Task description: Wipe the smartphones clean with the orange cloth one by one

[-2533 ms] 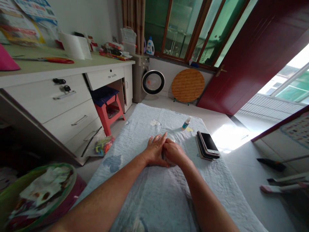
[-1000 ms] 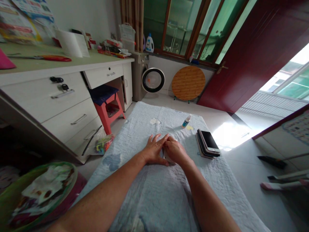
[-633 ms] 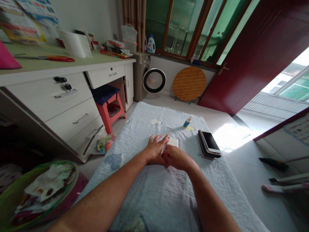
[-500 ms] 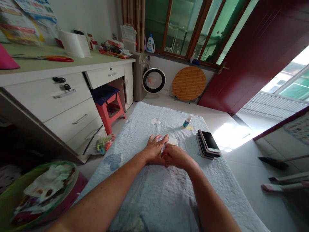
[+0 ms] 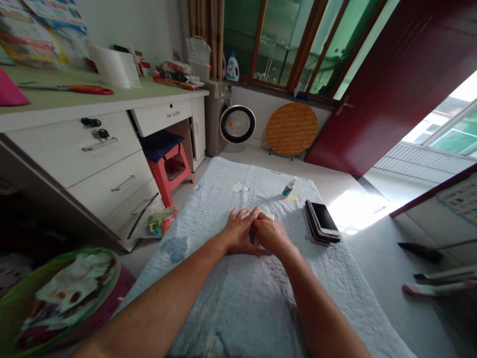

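A pale, flat phone (image 5: pixel 272 217) lies on the light blue quilted cloth, mostly covered by my hands. My left hand (image 5: pixel 240 231) spans its left side, thumb by the near end and index finger at the far end, the other fingers spread on the cloth. Curled over the phone's upper part is my right hand (image 5: pixel 269 231); its fingers press together against my left index finger. Whatever they hold is hidden. To the right is a stack of phones or tablets (image 5: pixel 323 221), the top one with a black screen. Beyond my hands stands a small spray bottle (image 5: pixel 288 188).
The cloth-covered surface (image 5: pixel 238 298) stretches out before me. On the left are a white desk (image 5: pixel 112 174), a red stool (image 5: pixel 169 171) and a bin full of waste (image 5: pixel 70 293). Farther back stand a washing machine with its door open (image 5: pixel 237 124) and a round wooden tabletop (image 5: pixel 292 128).
My right hand has slid away from me along the phone, covering its far end and baring some of its near part. My left hand stays nearly in place.
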Motion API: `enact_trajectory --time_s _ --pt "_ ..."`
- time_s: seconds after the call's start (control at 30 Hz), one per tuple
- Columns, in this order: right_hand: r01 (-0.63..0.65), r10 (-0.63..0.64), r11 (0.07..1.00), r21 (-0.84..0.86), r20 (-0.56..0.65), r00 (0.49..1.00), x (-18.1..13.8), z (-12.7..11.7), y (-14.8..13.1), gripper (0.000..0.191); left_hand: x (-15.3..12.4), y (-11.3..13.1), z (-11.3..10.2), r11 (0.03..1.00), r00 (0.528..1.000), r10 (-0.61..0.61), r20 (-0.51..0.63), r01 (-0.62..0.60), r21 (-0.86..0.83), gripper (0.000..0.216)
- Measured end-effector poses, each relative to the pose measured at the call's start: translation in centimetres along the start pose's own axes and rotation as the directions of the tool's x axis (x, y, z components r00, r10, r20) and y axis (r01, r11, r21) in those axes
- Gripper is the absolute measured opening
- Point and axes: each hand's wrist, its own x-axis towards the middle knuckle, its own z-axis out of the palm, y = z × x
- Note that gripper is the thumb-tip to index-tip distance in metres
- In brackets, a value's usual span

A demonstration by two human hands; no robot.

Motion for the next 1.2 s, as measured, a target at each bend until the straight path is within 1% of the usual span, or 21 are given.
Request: enact_trajectory --time_s 0.17,0.23,0.33,0.43,0.5,0.6,0.67,0.77,0.87,0.97,1.07,1.2 --pt "0.127 -0.127 0.992 0.006 0.093 0.988 -0.9 -0.2 0.0 0.024 -0.1 0.2 -0.1 1.0 1.0 -0.001 0.017 0.002 -0.002 0.129" --pt "0.145 -0.148 0.989 0.033 0.124 0.981 -1.2 -0.5 0.0 0.023 -0.1 0.2 -0.1 1.0 1.0 -0.002 0.011 0.002 -0.002 0.128" --pt "0.15 -0.165 0.982 0.118 0.129 0.978 -1.7 -1.1 -0.1 0.025 -0.1 0.2 0.1 1.0 1.0 -0.007 0.004 0.007 -0.001 0.13" --pt "0.186 -0.217 0.951 0.248 0.102 0.971 -1.9 -1.6 0.4 0.025 -0.1 0.2 0.2 1.0 1.0 -0.006 -0.001 0.006 -0.006 0.131" --pt "0.176 -0.199 0.934 0.311 0.045 0.979 -2.1 -1.9 1.1 0.025 -0.1 0.2 0.2 1.0 1.0 -0.003 0.002 0.003 -0.011 0.13" --pt "0.114 -0.113 0.931 0.347 -0.025 0.993 -2.7 -2.2 2.4 0.025 -0.2 0.2 0.0 1.0 1.0 -0.004 0.014 0.004 -0.004 0.13" --pt "0.088 -0.091 0.927 0.364 -0.009 0.996 -3.3 -2.5 3.0 0.023 -0.1 0.2 0.0 1.0 1.0 -0.003 0.019 0.003 0.001 0.129" --pt "0.079 -0.099 0.923 0.377 0.035 0.994 -4.5 -2.7 3.3 0.02 0.0 0.1 0.0 1.0 1.0 0.013 0.004 -0.013 0.004 0.126" --pt "0.089 -0.105 0.925 0.37 0.023 0.994 -5.6 -2.4 3.1 0.019 0.1 0.0 0.1 0.999 0.999 0.034 -0.029 -0.034 0.009 0.123" --pt "0.063 -0.07 0.938 0.34 0.006 0.998 -6.2 -1.5 3.1 0.017 0.1 -0.1 0.2 0.999 0.998 0.039 -0.043 -0.038 0.019 0.12" --pt "0.018 -0.023 0.952 0.305 0.012 1.0 -6.3 -0.8 3.2 0.013 0.0 0.0 0.1 0.999 0.999 0.03 -0.033 -0.029 0.034 0.116" --pt "-0.02 0.013 0.973 0.23 0.035 0.999 -6.2 -0.6 2.8 0.011 0.1 0.2 -0.3 0.999 1.0 0.019 -0.008 -0.019 0.047 0.114"
